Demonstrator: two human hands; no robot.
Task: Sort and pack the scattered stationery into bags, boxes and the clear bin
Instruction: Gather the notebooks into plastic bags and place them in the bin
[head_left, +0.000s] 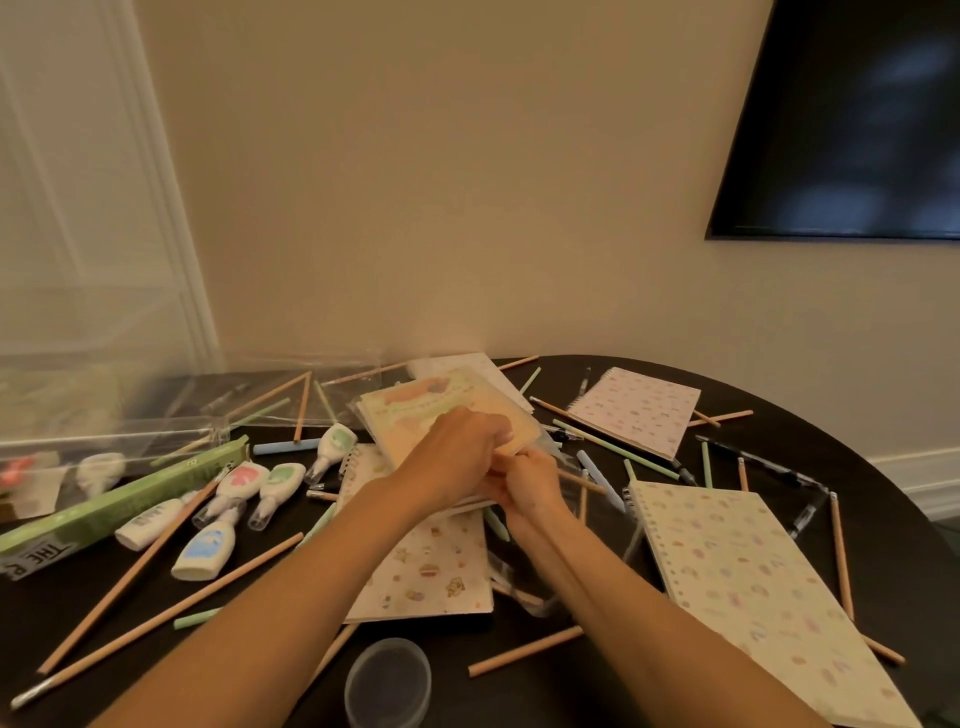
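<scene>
Together, left hand (457, 448) and right hand (525, 483) grip blurred notebook (415, 410); fingertips hidden.

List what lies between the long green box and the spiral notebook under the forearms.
In the head view, a cluster of white bottle-shaped dispensers with clear caps lies there, crossed by wooden pencils on the dark table.

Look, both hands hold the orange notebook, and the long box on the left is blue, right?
Not quite: the head view shows the left hand and right hand holding the orange notebook, but the long box on the left is green, not blue.
</scene>
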